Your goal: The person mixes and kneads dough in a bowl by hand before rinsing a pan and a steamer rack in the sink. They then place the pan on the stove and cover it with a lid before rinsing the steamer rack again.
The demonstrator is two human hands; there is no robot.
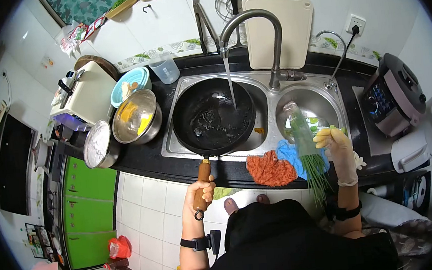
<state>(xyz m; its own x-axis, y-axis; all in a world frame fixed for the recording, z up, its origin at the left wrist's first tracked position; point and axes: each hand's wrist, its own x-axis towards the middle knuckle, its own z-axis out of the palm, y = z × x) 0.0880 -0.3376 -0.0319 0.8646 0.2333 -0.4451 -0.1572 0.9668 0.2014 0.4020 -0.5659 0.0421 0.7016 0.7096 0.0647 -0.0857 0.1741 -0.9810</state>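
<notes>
My left hand (202,196), bare, is wrapped round the wooden handle (205,172) of a black wok (187,127). The wok rests over the larger sink basin, and water from the faucet (257,14) runs into it. My right hand (338,151) wears a thin glove, yellowish at the fingers. Its fingers are loosely bent and apart, with nothing visible in them. Close beside it, a clear plastic bag (303,128) of long green stalks (317,178) lies from the small round basin (325,107) over the counter's front edge.
Orange-brown (271,169) and blue cloths (287,154) lie at the counter's front edge. Left stand a steel bowl with yellow residue (147,102), a bowl of white powder (107,159) and a plastic jug (165,70). A multicooker (393,98) and white kettle (414,144) stand right.
</notes>
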